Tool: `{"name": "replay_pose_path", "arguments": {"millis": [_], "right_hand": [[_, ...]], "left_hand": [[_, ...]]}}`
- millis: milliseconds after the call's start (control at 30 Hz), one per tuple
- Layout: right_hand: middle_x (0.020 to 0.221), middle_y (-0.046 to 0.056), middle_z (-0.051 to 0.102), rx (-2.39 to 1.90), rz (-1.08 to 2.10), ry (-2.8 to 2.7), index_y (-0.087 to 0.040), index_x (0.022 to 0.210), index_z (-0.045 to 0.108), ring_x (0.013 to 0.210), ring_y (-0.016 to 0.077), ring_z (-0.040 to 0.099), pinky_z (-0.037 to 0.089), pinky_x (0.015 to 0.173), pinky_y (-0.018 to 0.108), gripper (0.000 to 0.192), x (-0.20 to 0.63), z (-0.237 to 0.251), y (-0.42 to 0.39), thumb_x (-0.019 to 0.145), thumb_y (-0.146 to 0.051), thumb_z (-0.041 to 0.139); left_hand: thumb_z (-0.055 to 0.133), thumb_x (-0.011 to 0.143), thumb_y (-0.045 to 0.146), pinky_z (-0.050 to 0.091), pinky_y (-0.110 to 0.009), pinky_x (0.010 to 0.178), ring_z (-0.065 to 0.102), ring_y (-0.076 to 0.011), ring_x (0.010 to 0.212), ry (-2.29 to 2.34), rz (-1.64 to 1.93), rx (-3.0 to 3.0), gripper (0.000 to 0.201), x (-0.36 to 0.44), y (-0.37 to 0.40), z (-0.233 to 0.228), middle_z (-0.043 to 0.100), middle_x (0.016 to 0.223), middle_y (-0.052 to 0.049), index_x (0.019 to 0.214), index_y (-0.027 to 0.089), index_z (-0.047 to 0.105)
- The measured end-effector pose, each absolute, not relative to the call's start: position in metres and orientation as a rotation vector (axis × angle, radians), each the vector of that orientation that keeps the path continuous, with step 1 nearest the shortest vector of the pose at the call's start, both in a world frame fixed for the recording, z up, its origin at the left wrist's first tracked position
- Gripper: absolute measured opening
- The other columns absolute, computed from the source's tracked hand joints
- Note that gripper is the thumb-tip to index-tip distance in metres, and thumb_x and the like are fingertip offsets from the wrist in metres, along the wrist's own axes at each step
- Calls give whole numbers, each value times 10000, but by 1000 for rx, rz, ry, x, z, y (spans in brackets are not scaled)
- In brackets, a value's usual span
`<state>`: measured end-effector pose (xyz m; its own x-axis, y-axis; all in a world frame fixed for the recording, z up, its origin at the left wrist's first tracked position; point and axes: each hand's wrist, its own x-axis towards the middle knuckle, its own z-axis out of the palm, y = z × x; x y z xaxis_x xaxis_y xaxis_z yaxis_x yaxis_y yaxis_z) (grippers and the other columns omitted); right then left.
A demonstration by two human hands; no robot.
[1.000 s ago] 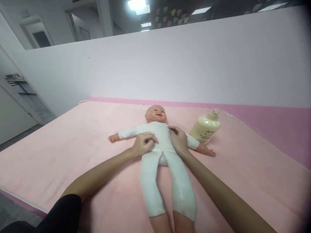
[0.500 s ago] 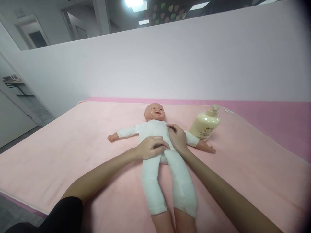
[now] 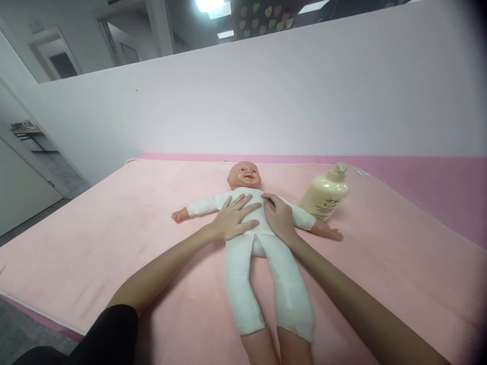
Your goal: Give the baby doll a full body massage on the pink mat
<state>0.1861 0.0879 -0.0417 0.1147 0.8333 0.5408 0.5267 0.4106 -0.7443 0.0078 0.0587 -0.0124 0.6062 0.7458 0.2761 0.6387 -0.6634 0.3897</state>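
Note:
A baby doll (image 3: 258,253) with a white cloth body lies on its back, arms spread out and head at the far end. My left hand (image 3: 236,215) rests flat on the doll's chest and belly, fingers spread and holding nothing. On the other side of the chest, my right hand (image 3: 280,215) is curled against the doll's torso, its index finger and thumb bent close together. What lies under its palm is hidden. Beside the doll's arm on the right, a pale yellow pump bottle (image 3: 325,195) stands slightly tilted.
A pink blanket (image 3: 95,243) covers the surface under the doll. Behind it rises a white low wall (image 3: 247,101) with glass above. A pink strip (image 3: 437,197) shows along the back and right. A door (image 3: 23,187) is at the left.
My left hand has slid up from the doll's lower belly to its chest, and its fingers have spread. My right hand stays in place. The view has shifted slightly.

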Motion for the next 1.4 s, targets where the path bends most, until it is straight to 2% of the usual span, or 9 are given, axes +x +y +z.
{"name": "replay_pose_path", "arguments": {"millis": [100,200,333,433,567,767,1133,1300,1400], "right_hand": [[1060,125,688,-1134,192,-1694,-168,943,648,1052,254,620,445,992,452,299,180,-35,80,813,-265,398],[967,93,707,-958,138,-1836,-202,841,652,1007,231,644,468,984,421,238,175,-28,70,827,-255,420],[846,51,720,-740,216,-2036,-234,785,674,880,200,685,545,871,368,221,169,-23,60,808,-249,455],[868,35,734,-665,317,-2105,-247,781,703,902,197,697,555,881,364,235,167,-22,57,796,-244,468],[900,4,742,-627,421,-2195,-260,825,731,984,186,686,503,993,385,245,165,-19,57,806,-221,489],[915,-16,742,-685,458,-2250,-285,857,728,1029,188,672,243,1154,549,231,166,-16,58,832,-233,505],[970,-2,736,-732,436,-2262,-283,904,727,1039,183,665,239,1156,537,257,164,-17,59,860,-231,480],[1036,0,723,-836,383,-2254,-283,938,723,1172,208,594,204,1156,564,272,163,-21,63,874,-236,463],[1192,15,667,-1014,297,-2178,-273,1003,708,1266,229,516,172,1157,571,275,163,-26,67,880,-268,462]], "left_hand": [[361,923,577,96,-587,1167,113,-283,1475,1279,656,2506,645,1,68,-22,191,1587,-59,1490,282,277],[312,946,552,122,-540,1177,143,-261,1472,1396,725,2433,634,-6,75,-29,188,1586,-81,1496,240,265],[281,975,470,162,-469,1184,224,-217,1454,1414,812,2403,585,-14,79,-35,242,1567,-118,1488,189,284],[293,976,436,176,-458,1182,243,-206,1447,1401,840,2412,558,-16,81,-38,262,1562,-109,1479,195,304],[279,981,388,185,-450,1182,242,-192,1448,1370,879,2408,526,-17,83,-41,286,1554,-103,1465,190,335],[282,980,367,207,-453,1177,275,-182,1436,1334,950,2382,497,-19,85,-43,341,1531,-89,1439,207,385],[295,977,349,229,-454,1174,315,-192,1418,1327,997,2373,481,-18,85,-44,364,1519,-89,1415,201,429],[261,985,340,247,-458,1170,333,-189,1410,1319,1018,2369,472,-18,85,-44,402,1498,-79,1393,210,460],[256,991,356,238,-459,1172,329,-187,1412,1336,1006,2378,473,-17,83,-42,398,1500,-79,1402,221,446]]}}
